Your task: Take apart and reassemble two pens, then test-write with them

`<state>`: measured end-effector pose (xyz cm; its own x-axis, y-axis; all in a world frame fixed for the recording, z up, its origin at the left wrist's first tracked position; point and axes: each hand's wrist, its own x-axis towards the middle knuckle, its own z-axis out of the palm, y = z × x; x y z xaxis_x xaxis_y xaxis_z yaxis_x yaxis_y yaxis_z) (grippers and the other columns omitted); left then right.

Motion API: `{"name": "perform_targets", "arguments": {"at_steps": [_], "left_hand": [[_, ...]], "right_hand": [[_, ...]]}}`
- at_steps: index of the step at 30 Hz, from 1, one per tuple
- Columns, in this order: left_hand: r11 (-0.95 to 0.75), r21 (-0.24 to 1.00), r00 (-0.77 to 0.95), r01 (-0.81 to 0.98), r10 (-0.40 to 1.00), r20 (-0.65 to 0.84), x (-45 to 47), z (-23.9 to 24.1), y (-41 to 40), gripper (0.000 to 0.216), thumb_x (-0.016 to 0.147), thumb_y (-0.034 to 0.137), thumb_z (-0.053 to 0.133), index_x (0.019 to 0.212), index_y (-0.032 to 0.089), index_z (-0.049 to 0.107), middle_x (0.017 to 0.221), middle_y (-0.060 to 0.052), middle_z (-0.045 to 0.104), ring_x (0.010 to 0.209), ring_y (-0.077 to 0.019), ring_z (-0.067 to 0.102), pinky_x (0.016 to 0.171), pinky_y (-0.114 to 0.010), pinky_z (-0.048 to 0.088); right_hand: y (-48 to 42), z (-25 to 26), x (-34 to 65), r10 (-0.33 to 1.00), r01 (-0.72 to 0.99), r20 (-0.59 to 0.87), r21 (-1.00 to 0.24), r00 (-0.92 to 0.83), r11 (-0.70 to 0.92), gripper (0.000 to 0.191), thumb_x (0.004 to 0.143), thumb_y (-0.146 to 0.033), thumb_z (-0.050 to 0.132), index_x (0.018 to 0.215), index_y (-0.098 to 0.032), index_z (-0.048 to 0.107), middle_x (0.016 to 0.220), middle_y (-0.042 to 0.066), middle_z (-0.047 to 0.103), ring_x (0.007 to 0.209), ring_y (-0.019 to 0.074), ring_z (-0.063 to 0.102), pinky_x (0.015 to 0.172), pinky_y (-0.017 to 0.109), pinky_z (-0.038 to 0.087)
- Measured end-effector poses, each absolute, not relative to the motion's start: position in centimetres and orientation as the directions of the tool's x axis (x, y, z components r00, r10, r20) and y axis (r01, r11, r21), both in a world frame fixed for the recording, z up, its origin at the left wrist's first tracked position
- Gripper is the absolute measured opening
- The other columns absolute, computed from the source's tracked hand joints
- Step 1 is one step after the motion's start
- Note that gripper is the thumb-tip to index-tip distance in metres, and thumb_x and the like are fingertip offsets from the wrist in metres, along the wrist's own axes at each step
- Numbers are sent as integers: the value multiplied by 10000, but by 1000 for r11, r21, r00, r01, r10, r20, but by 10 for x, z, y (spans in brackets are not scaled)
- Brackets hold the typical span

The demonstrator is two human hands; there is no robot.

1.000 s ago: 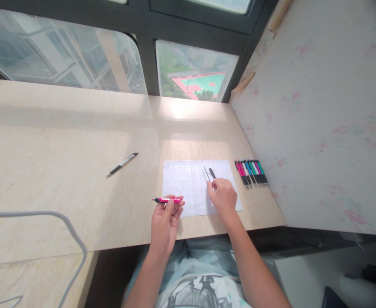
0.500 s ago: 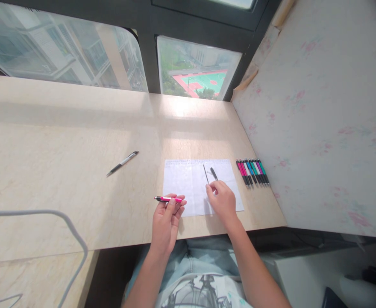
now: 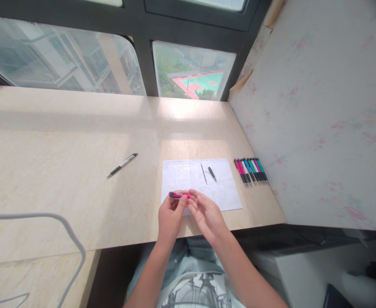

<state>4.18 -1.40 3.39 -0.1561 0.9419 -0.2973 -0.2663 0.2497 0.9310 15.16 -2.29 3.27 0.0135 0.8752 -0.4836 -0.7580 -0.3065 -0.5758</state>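
A pink pen barrel (image 3: 177, 195) with a black clip end is pinched between the thumb and fingers of my left hand (image 3: 170, 219), over the front edge of the paper. My right hand (image 3: 208, 215) is held palm up at the barrel's right end, fingers stretched out; whether they touch it I cannot tell. On the white paper (image 3: 181, 175) lie a thin pen refill (image 3: 204, 173) and a black pen grip (image 3: 212, 174). A tiny part, perhaps a spring, shows between them.
Several click pens (image 3: 250, 171) in mixed colours lie side by side right of the paper, near the wall. One white-and-black pen (image 3: 122, 165) lies to the left on the table (image 3: 63, 171). A grey cable (image 3: 63, 220) curves across the front left. Windows border the back.
My right hand has let go of the refill on the paper and moved left and nearer to the pink barrel. My left hand has shifted slightly right with the barrel.
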Motion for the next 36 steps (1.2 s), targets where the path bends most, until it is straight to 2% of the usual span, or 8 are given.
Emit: {"name": "perform_targets", "arguments": {"at_steps": [4, 8, 14, 18, 22, 25, 28, 36], "left_hand": [[244, 944, -174, -222, 943, -285, 41, 31, -13, 244, 731, 328, 774, 900, 157, 731, 880, -84, 739, 801, -192, 675, 766, -282, 498], [255, 933, -191, -252, 933, -307, 39, 24, -13, 279, 726, 346, 777, 924, 156, 726, 811, -57, 715, 712, -163, 636, 693, -259, 480], [282, 875, -175, -393, 912, -372, 36, 20, -15, 338, 735, 391, 770, 954, 144, 701, 750, -17, 658, 651, -103, 558, 660, -223, 446], [298, 848, -143, -438, 908, -393, 37, 22, -16, 350, 733, 390, 773, 955, 133, 688, 847, -55, 688, 653, -98, 543, 640, -221, 436], [315, 826, -124, -468, 902, -414, 38, 25, -18, 342, 726, 383, 779, 941, 133, 690, 870, -71, 703, 651, -96, 540, 630, -216, 423], [328, 815, -116, -478, 896, -429, 38, 26, -18, 327, 726, 377, 781, 928, 136, 692, 862, -66, 704, 649, -90, 539, 643, -215, 424], [331, 806, -117, -490, 892, -437, 36, 26, -18, 321, 724, 376, 782, 917, 136, 693, 865, -62, 702, 642, -85, 536, 637, -215, 422], [326, 775, -103, -540, 889, -446, 34, 28, -18, 325, 707, 360, 797, 913, 132, 691, 846, -51, 694, 626, -77, 526, 638, -216, 423]], "right_hand": [[-22, 32, 151, 852, -761, -523, -557, 10, -333, 133, 769, -148, 678, 896, -124, 710, 903, 104, 740, 964, 194, 703, 1009, 326, 522], [-24, 32, 152, 851, -738, -524, -569, -15, -363, 210, 726, -109, 726, 935, -121, 704, 976, 109, 740, 1023, 185, 692, 993, 262, 524], [-23, 34, 155, 885, -636, -461, -702, 62, -321, 282, 788, -313, 740, 1007, -166, 641, 992, 87, 746, 989, 195, 706, 903, 314, 565], [-20, 32, 164, 914, -375, -377, -877, 150, -300, 299, 830, -457, 673, 906, -173, 623, 826, 59, 734, 691, 155, 699, 635, 261, 567], [-14, 25, 178, 960, 64, -219, -970, 175, -233, 292, 846, -459, 630, 794, -173, 664, 612, -6, 635, 491, 119, 553, 487, 236, 458], [-9, 22, 188, 984, 330, -49, -938, 173, -105, 291, 901, -422, 549, 804, -187, 690, 663, 7, 641, 604, 153, 587, 583, 266, 471], [-5, 23, 196, 990, 452, 65, -892, 129, 0, 304, 947, -371, 469, 850, -196, 698, 803, 36, 679, 781, 186, 629, 731, 298, 482], [-3, 12, 202, 989, 383, 7, -922, 145, -49, 262, 924, -331, 498, 1039, -188, 685, 898, 64, 707, 754, 187, 682, 728, 319, 539]]}}
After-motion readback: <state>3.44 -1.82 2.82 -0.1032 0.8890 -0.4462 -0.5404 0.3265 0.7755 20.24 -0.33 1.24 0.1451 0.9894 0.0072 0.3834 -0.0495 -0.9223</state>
